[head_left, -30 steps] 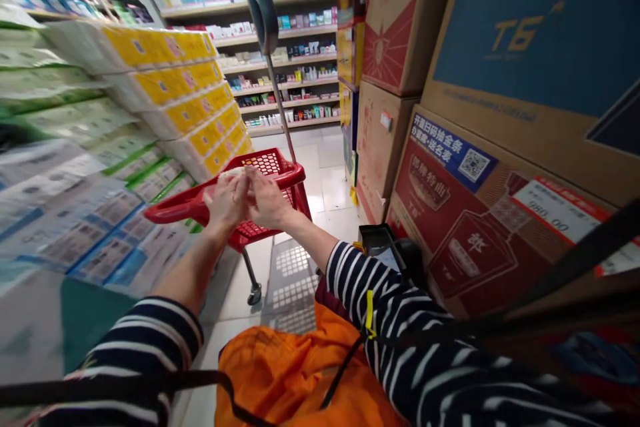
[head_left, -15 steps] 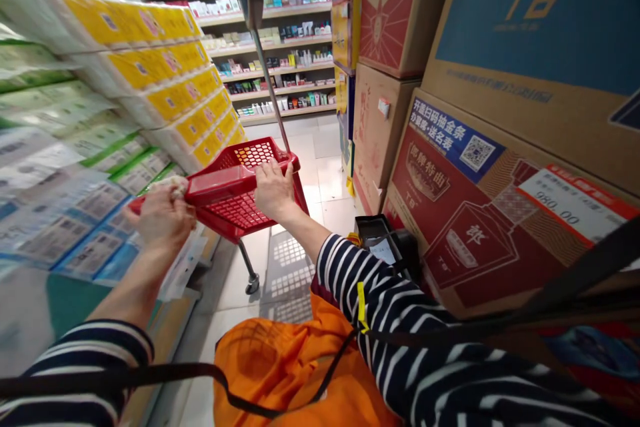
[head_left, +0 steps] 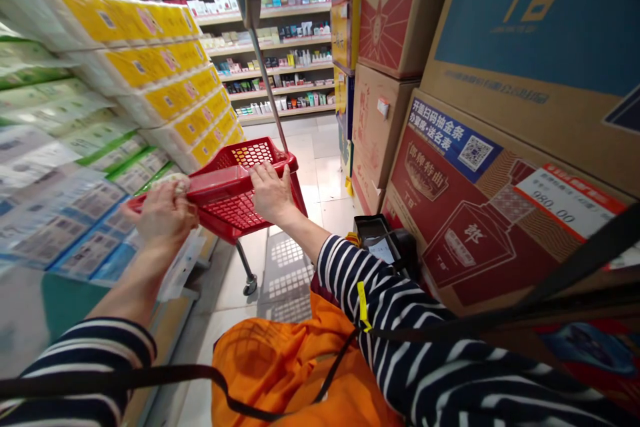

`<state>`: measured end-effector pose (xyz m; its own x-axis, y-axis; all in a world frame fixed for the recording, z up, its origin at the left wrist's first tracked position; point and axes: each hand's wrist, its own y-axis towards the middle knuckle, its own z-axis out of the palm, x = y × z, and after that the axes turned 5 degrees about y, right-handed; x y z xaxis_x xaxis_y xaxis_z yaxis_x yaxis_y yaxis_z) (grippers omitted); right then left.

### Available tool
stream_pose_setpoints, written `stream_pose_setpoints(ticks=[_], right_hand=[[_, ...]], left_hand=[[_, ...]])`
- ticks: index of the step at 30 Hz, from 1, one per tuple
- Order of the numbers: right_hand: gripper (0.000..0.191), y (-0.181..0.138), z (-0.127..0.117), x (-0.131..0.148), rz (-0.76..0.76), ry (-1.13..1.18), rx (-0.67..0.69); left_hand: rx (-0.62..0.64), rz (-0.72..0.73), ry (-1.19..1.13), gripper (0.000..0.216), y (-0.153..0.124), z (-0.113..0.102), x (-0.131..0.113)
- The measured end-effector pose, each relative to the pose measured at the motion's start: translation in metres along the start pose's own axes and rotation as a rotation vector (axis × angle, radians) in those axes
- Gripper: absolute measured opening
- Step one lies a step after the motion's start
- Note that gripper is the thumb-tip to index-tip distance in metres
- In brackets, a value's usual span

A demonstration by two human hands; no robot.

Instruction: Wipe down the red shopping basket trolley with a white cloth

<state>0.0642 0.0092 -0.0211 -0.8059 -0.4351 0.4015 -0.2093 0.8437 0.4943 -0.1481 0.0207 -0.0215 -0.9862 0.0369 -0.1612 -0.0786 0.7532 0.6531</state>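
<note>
A red plastic shopping cart [head_left: 220, 217] with a perforated basket stands ahead of me, tilted in view. My left hand [head_left: 165, 213] is closed at the left end of its handle, on a crumpled whitish cloth [head_left: 175, 181] that shows past the fingers. The cloth lies against the red handle bar [head_left: 220, 180]. Toward the bar's right end, my right hand [head_left: 273, 195] wraps its fingers over the top, thumb close to the corner. The undersides of both hands' grips are hidden. A metal pole [head_left: 270, 87] with a grey upper part rises beside the basket.
Yellow-and-white tissue packs [head_left: 150, 60] and blue-green packs [head_left: 85, 233] are stacked on the left. Large cartons [head_left: 465, 213] line the right, with a black open box [head_left: 377, 240] on the floor by them. Shelves of small goods [head_left: 285, 53] stand beyond the tiled aisle.
My right hand and the cart sit very slightly farther left in view. Both hands keep their places on the handle.
</note>
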Motion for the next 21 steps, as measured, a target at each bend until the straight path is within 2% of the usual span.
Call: stream_pose_setpoints(ticks=[1, 3, 8, 10, 12, 16, 18, 19, 21], right_hand=[[0.049, -0.001, 0.001, 0.001, 0.000, 0.002, -0.004], [0.050, -0.002, 0.002, 0.003, 0.002, 0.006, -0.010], [0.050, -0.003, 0.006, 0.002, 0.000, -0.009, -0.011], [0.050, -0.003, 0.006, -0.001, -0.008, -0.019, -0.017], [0.051, -0.002, 0.005, -0.006, -0.026, -0.016, -0.022], [0.053, -0.004, 0.003, -0.013, -0.056, 0.010, -0.037], [0.053, -0.003, 0.003, -0.014, -0.051, 0.015, -0.046], [0.053, -0.003, 0.003, -0.015, -0.049, 0.014, -0.052], [0.054, -0.002, 0.005, -0.015, -0.050, 0.010, -0.063]], left_hand=[[-0.013, -0.025, 0.014, 0.044, -0.001, 0.000, 0.006], [-0.017, 0.002, 0.017, 0.042, -0.002, -0.001, -0.001], [0.076, 0.274, -0.056, 0.040, -0.003, 0.001, -0.076], [0.120, 0.325, -0.101, 0.039, -0.004, 0.000, -0.090], [0.138, 0.292, -0.129, 0.040, -0.004, -0.002, -0.081], [0.088, 0.050, -0.055, 0.041, -0.005, -0.009, -0.021], [0.070, -0.032, 0.009, 0.042, -0.006, -0.011, -0.001], [0.067, -0.044, 0.031, 0.042, -0.007, -0.011, 0.001], [0.073, -0.011, 0.034, 0.041, -0.007, -0.006, -0.012]])
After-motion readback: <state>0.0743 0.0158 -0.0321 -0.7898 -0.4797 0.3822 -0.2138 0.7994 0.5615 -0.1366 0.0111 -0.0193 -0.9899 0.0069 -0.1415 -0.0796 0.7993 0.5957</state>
